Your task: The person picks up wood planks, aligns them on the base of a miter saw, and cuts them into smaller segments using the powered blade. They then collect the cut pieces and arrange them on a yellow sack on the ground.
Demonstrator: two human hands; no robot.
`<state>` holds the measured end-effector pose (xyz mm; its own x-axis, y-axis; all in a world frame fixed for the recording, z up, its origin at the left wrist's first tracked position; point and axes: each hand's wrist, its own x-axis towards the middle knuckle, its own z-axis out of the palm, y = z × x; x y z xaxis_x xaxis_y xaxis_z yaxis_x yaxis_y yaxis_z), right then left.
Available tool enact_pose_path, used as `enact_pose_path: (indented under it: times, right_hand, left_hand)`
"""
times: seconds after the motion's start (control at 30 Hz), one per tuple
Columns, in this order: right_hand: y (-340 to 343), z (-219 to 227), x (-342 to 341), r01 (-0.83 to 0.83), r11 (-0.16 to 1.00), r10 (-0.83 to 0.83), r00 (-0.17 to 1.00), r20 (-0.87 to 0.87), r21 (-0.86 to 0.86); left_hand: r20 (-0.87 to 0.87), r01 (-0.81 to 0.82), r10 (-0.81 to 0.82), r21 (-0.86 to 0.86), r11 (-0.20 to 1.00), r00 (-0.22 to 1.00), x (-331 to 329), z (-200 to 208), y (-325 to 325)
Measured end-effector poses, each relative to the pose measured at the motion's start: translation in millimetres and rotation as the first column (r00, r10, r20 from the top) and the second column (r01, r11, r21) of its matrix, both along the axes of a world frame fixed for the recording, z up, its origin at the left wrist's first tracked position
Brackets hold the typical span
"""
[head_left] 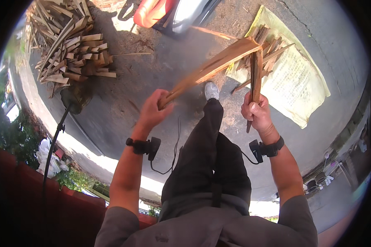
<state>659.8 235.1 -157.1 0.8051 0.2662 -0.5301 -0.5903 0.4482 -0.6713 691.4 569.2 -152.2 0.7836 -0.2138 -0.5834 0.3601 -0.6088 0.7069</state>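
Long plank clamped in fingers of left hand, slanted forward-right; far end overlapped with darker stick's top, stick clamped in right-hand fingers, pointed forward.

Cracked grey floor — bright sunlight at left

Green foliage shows beside a crumpled white bundle, left of grey paving

From here I see grey ground carrying a heap of split wood at left, a flattened pale-yellow sack at right, and scattered wood crumbs.
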Motion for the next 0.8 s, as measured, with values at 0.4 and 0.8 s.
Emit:
enact_pose_path:
  times: [0.4,0.8]
  right_hand:
    - [-33.2,15.1,-18.9,0.478,0.792,-0.451,0.877,0.164,-0.38]
    - [-64.0,98.2,-186.4,0.174,0.379,-0.021,0.984,0.18,-0.909]
  left_hand:
    - [-0.609,-0.167,-0.32,-0.607,0.777,0.726,-64.2,49.8,-49.0]
    - [-0.128,0.654,-0.682,0.453,0.606,0.72,-126.5,78.9,-10.4]
